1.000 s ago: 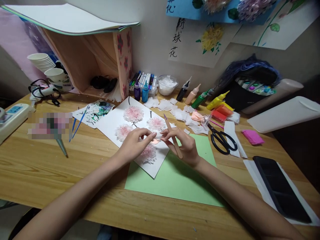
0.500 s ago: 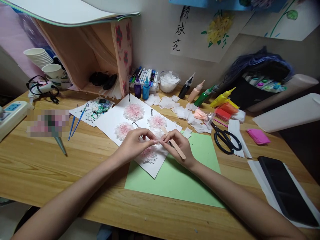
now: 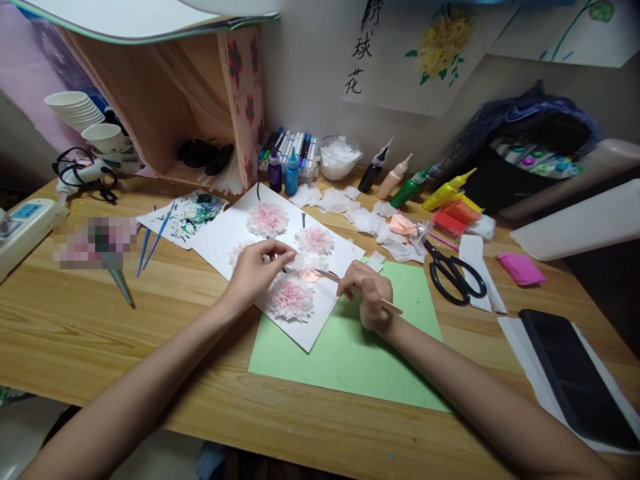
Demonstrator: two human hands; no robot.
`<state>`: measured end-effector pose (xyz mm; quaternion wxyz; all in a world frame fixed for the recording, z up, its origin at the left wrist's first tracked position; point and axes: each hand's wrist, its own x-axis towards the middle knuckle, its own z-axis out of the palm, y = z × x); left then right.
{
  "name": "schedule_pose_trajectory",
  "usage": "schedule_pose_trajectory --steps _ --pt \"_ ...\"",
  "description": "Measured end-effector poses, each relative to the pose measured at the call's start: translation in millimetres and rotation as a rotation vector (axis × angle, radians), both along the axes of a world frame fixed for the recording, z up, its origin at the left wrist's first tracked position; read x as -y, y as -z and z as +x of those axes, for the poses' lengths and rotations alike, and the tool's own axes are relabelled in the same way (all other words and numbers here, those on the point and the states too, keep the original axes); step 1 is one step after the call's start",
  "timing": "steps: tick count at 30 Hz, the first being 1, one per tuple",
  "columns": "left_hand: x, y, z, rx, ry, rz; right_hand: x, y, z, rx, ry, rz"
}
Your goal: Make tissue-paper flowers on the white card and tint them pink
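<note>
Right grip (image 3: 367, 293): fingers curled round the wooden stick (image 3: 393, 307), pinching it. Stick lies aslant; its blunt end juts out past the hand towards the wrist, its dark tip points left to the edge of a peach patch (image 3: 310, 276). Whether tip and patch touch, cannot tell.

Left grip (image 3: 257, 270): thumb and forefinger tips close together, just left of the patch and slightly beyond it. White tissue shows right by the fingertips; cannot tell if any is pinched. Hand covers part of the leftmost flower.

Peach patch: on the white sheet (image 3: 306, 339), between the two grips, nearer the left fingertips than the right knuckles. White petals (image 3: 304, 261) fringe its far side. Near flower (image 3: 291, 300), pink-centred, lies just below the patch, towards the person. Right-hand flower (image 3: 315, 240) just beyond the petals; far flower (image 3: 267, 219) higher up, near the sheet's top corner.

Sheet set cornerwise, partly over a green sheet (image 3: 350, 367), both flat on the tabletop (image 3: 200, 400). Right forearm crosses the green sheet.

Beyond the hands: torn tissue pieces (image 3: 363, 223) scattered, peach lump (image 3: 401, 225) among them. Black-handled scissors (image 3: 457, 283) to the right, well apart from the right grip. Two blue brushes (image 3: 155, 240) left of the sheet.
</note>
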<state>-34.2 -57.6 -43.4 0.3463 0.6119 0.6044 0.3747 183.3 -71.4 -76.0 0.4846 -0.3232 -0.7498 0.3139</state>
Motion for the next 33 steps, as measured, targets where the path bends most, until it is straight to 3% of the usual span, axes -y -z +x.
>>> schedule_pose_trajectory --steps 15,22,27,30,33 --pt "1 -1.2 -2 -0.102 -0.016 0.107 -8 -0.3 -8 0.165 -0.132 -0.069" --pt "3 0.6 5 -0.226 0.166 0.137 -10 -3.2 -8 0.131 -0.103 -0.230" --pt "-3 4.3 8 -0.413 0.216 0.195 -12 -0.8 -8 0.054 -0.091 -0.386" --pt "-8 4.3 9 -0.475 0.204 0.211 -10 0.2 -7 0.039 -0.064 -0.350" --pt "-11 3.8 9 -0.468 0.190 0.205 -6 1.0 -5 0.033 0.006 -0.178"
